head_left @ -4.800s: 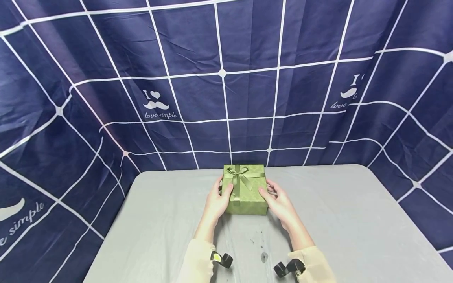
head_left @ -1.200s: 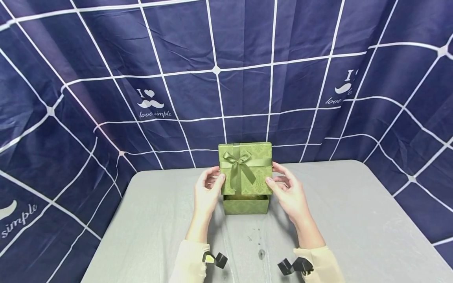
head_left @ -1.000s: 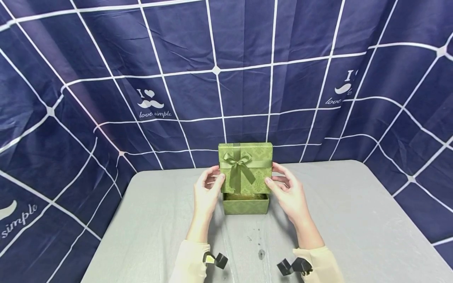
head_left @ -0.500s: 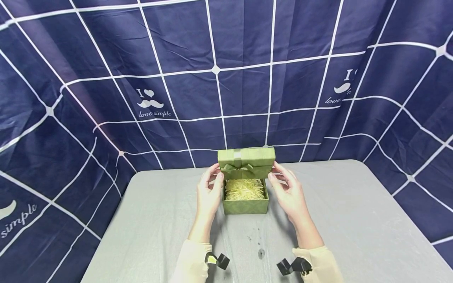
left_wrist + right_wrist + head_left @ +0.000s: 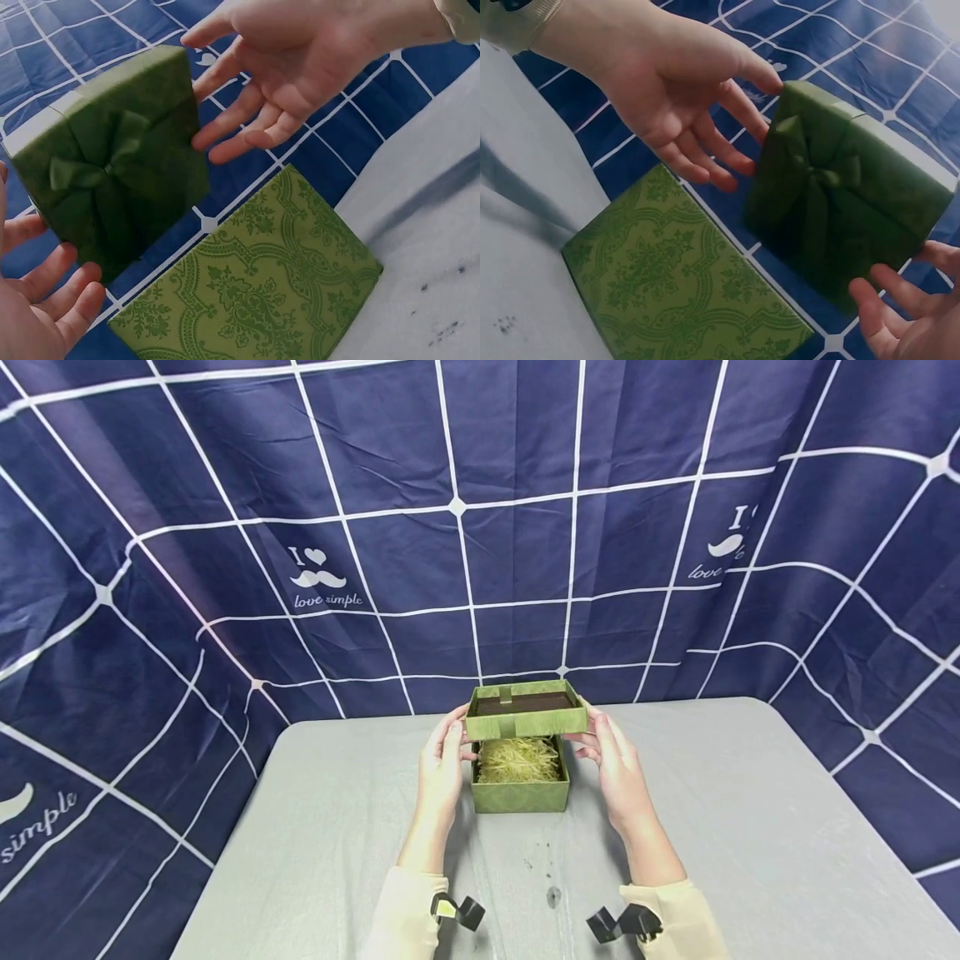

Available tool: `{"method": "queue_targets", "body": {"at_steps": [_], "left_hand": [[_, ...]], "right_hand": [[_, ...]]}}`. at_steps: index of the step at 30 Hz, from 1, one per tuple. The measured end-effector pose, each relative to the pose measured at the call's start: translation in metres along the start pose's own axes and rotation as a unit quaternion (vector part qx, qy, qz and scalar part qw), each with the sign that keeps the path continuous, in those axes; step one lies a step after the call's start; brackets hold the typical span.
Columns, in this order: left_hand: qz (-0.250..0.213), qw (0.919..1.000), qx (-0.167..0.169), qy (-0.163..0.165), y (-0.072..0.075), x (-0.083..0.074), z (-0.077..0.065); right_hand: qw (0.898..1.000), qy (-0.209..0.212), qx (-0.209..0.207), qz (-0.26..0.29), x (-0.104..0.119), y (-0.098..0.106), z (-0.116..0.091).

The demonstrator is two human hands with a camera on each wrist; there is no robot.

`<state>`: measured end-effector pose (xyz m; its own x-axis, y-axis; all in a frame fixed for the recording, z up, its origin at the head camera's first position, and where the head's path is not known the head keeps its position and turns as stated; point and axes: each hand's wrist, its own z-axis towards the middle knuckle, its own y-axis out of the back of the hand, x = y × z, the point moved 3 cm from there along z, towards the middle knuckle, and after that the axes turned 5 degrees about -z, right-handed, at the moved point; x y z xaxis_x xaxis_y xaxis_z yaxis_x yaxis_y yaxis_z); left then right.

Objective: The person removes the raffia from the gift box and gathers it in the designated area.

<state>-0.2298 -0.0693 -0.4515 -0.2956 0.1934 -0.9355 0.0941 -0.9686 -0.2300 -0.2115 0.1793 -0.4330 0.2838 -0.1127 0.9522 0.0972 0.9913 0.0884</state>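
Between both hands I hold the green lid (image 5: pixel 525 723) of a gift box, turned over so its dark inside faces up. In the left wrist view its ribbon bow (image 5: pixel 105 169) hangs on the underside. My left hand (image 5: pixel 441 768) grips the lid's left side by thumb and fingers, and my right hand (image 5: pixel 618 772) grips the right side. Just below and in front stands the green patterned box base (image 5: pixel 521 797), uncovered. Pale yellow shredded filler (image 5: pixel 517 762) lies in it; its back part is hidden by the lid.
The grey table (image 5: pixel 337 843) carries the box near its back edge. Behind and at both sides hangs a navy curtain (image 5: pixel 405 568) with white grid lines. A black wrist camera (image 5: pixel 468 912) sits at each cream sleeve.
The lid came off the base and was raised. Over the last second it tipped from top facing me to inside up, and the filler came into view. The base stayed put.
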Motion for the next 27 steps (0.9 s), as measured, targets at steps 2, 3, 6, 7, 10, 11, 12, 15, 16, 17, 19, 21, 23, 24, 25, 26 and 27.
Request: {"method": "queue_targets", "body": {"at_steps": [2,3,6,7,10,11,12,15,16,17,19,21,23,24,25,26,27], "left_hand": [[-0.016,0.9998,0.003,0.011,0.000,0.000,0.000],[-0.023,0.9996,0.004,0.015,0.000,0.000,0.001],[-0.041,0.9989,0.003,0.024,0.001,-0.001,0.001],[-0.043,0.9988,0.001,0.025,0.001,-0.001,0.001],[-0.045,0.9986,-0.009,0.027,0.003,-0.001,0.001],[-0.048,0.9984,-0.011,0.029,0.003,-0.001,0.001],[-0.051,0.9981,-0.014,0.031,0.004,-0.001,0.001],[-0.057,0.9976,-0.018,0.036,0.006,0.000,0.002],[-0.056,0.9976,-0.018,0.037,0.006,0.000,0.002],[-0.054,0.9977,-0.017,0.038,0.007,0.000,0.003],[-0.043,0.9982,-0.013,0.039,0.008,0.000,0.003],[-0.034,0.9986,-0.007,0.041,0.009,0.000,0.003],[-0.022,0.9988,-0.003,0.043,0.010,-0.001,0.003],[-0.018,0.9989,-0.001,0.044,0.011,0.000,0.003],[-0.014,0.9989,-0.001,0.044,0.011,0.000,0.003],[-0.011,0.9990,0.000,0.044,0.012,0.000,0.003],[-0.007,0.9990,0.000,0.044,0.012,0.000,0.004]], "right_hand": [[1.000,0.000,0.004,0.013,-0.001,0.000,0.000],[1.000,-0.001,0.004,0.020,-0.001,0.000,0.001],[0.999,-0.012,-0.001,0.042,-0.001,-0.001,0.001],[0.999,-0.017,-0.003,0.047,-0.001,-0.001,0.001],[0.998,-0.032,-0.016,0.044,-0.001,-0.002,0.001],[0.998,-0.035,-0.018,0.041,-0.001,-0.003,0.001],[0.998,-0.039,-0.020,0.035,-0.001,-0.003,0.001],[0.998,-0.052,-0.023,0.015,0.000,-0.005,0.000],[0.998,-0.054,-0.020,0.011,0.000,-0.005,0.000],[0.998,-0.056,-0.014,0.007,0.000,-0.006,0.000],[0.998,-0.062,-0.001,0.000,-0.001,-0.006,0.000],[0.998,-0.062,0.013,-0.009,-0.002,-0.005,0.000],[0.998,-0.061,0.026,-0.017,-0.005,-0.005,0.000],[0.998,-0.060,0.029,-0.020,-0.006,-0.004,0.000],[0.998,-0.058,0.030,-0.023,-0.006,-0.004,0.000],[0.998,-0.056,0.031,-0.024,-0.007,-0.004,0.000],[0.998,-0.055,0.032,-0.024,-0.007,-0.004,0.000]]}}
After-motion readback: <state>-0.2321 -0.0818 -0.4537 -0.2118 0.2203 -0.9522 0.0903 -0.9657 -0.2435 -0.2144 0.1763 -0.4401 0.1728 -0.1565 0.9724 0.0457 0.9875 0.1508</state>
